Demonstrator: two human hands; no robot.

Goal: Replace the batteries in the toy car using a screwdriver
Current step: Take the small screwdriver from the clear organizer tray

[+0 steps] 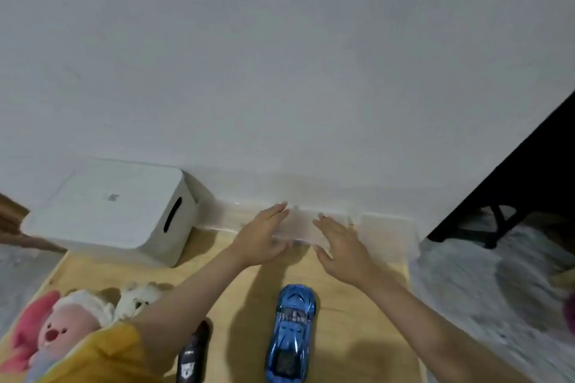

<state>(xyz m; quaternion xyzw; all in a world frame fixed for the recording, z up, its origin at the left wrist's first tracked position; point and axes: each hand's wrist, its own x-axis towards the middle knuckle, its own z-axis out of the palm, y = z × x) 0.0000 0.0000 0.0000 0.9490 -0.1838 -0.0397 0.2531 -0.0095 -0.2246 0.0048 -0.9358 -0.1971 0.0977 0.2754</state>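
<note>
Both hands (261, 238) (342, 250) flank clear box (300, 227); blue car (292, 333) nearer.

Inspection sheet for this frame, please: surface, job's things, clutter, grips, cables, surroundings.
Surface: light wooden tabletop against a white wall.
Job's things: blue toy car near the front edge; clear plastic box at the wall; no screwdriver or batteries seen.
Clutter: pink plush toy, white fluffy toy, dark toy car.
Grips: left hand and right hand, fingers straight, flank the clear box.
Cables: nothing seen.
Surroundings: white storage bin at left; grey floor, dark furniture at right.
</note>
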